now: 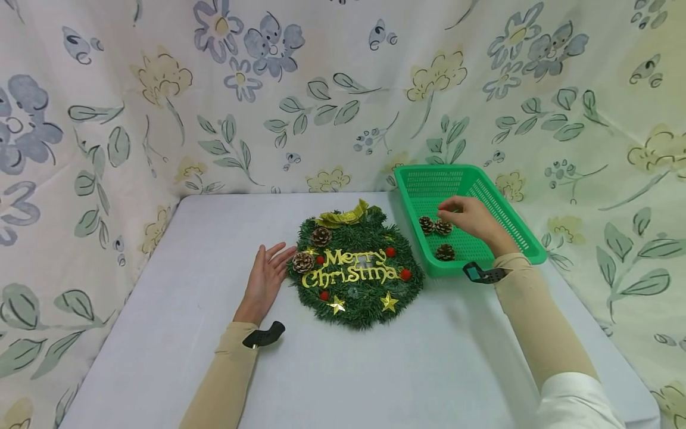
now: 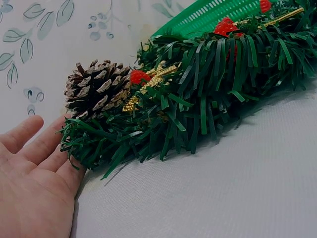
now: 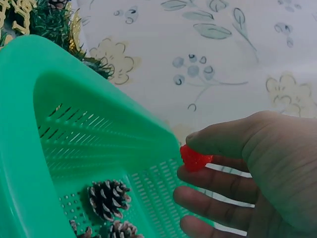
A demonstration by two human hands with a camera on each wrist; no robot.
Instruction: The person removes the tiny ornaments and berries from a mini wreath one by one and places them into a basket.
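Note:
A green Christmas wreath [image 1: 358, 314] lies on the table with gold "Merry Christmas" lettering [image 1: 351, 273], red berries, gold stars and a gold ribbon [image 1: 343, 217]. Two pine cones, one of them the lower-left pine cone [image 2: 96, 89], sit on its left side. My left hand [image 1: 265, 278] is spread with straight fingers, its fingertips at the wreath's left edge. Above the green basket [image 1: 434, 271], my right hand [image 1: 474, 221] pinches a red berry [image 3: 194, 157] between thumb and fingers. Several pine cones lie in the basket, among them a dark pine cone [image 3: 108, 199].
A white cloth covers the table [image 1: 177, 286]. The basket stands at the back right, close against the wreath's right side. A floral curtain [image 1: 321, 95] hangs behind the table and along its sides. Black wrist cameras [image 1: 264, 335] sit on both forearms.

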